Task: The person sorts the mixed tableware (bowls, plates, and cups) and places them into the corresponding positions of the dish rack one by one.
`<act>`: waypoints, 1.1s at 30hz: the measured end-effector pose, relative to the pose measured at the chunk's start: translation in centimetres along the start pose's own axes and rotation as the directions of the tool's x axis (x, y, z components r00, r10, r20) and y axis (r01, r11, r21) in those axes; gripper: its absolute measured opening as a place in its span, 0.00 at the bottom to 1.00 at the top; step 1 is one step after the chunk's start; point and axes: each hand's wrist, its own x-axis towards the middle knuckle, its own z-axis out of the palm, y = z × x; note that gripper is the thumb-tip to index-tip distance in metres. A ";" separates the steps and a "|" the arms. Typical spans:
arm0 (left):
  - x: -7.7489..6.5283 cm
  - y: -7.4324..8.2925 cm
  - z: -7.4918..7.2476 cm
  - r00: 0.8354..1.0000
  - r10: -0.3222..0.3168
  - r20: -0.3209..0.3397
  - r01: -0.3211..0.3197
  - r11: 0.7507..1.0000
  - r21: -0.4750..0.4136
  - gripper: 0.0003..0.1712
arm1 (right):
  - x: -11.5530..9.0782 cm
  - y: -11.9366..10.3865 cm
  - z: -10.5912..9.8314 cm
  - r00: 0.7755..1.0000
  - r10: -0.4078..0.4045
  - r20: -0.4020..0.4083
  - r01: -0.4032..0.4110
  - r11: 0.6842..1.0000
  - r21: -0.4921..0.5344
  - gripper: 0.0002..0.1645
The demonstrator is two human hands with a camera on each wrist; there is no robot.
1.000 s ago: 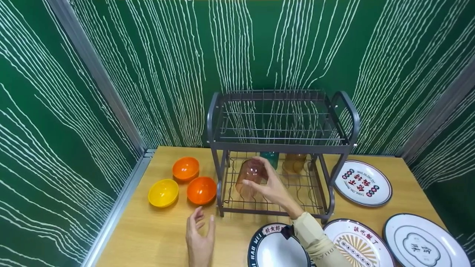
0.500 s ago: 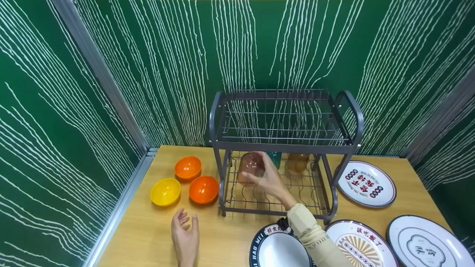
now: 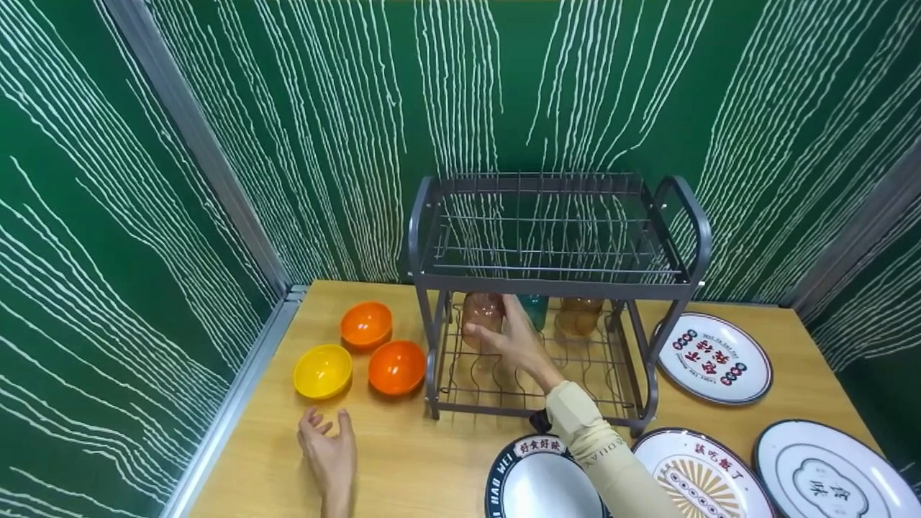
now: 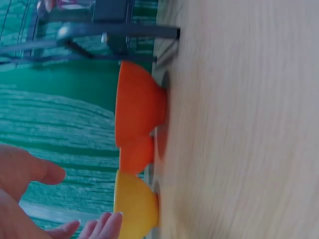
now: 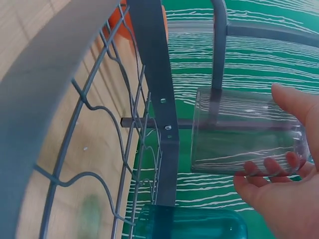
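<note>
Pink glass (image 5: 241, 130): near the centre of the head view, at the left part of the lower shelf (image 3: 482, 411); the right wrist view, where it looks almost clear, shows its mouth toward the shelf wires and a gap between.
Right hand (image 3: 519, 345): grasping the pink glass; the head view gives thumb and back of hand, the right wrist view adds the fingers curled along the other side near the closed end.
Yellow bowl (image 3: 323, 371): left of centre in the head view; the left wrist view shows its side, upright on the surface (image 3: 424, 460).
Left hand (image 3: 329, 450): released, thumb apart from loosely bent fingers; its fingertips overlap the yellow bowl in the left wrist view, but the head view shows it just below, apart.
Front orange bowl (image 3: 397, 367): in the left wrist view it partly hides the rear orange bowl (image 3: 366, 325); the head view shows both insides.
Teal glass (image 5: 194, 222): bottom of the right wrist view, closed end away from the shelf; partly hidden in the head view.
Amber glass (image 3: 579, 316): head view only, right of the teal glass.
Plates (image 3: 714, 358): head view only, lower right.
</note>
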 end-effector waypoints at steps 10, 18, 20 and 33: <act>2.6 -0.9 -1.3 0.996 -0.073 -0.053 0.073 0.997 -0.013 0.36 | 1.4 1.4 0.7 0.993 -0.112 -0.042 0.111 0.993 -0.033 0.52; 3.6 -1.7 -1.7 0.988 -0.131 -0.085 0.131 0.991 -0.005 0.38 | 2.0 1.9 1.2 0.994 -0.095 -0.052 0.091 0.993 -0.082 0.50; 3.6 -1.9 -1.7 0.987 -0.140 -0.084 0.139 0.990 -0.015 0.38 | 2.2 2.1 1.3 0.994 -0.090 -0.061 0.084 0.992 -0.097 0.49; 4.7 -2.4 -2.0 0.981 -0.180 -0.070 0.180 0.984 -0.001 0.40 | 3.1 3.5 1.6 0.993 -0.092 -0.079 0.086 0.993 -0.079 0.49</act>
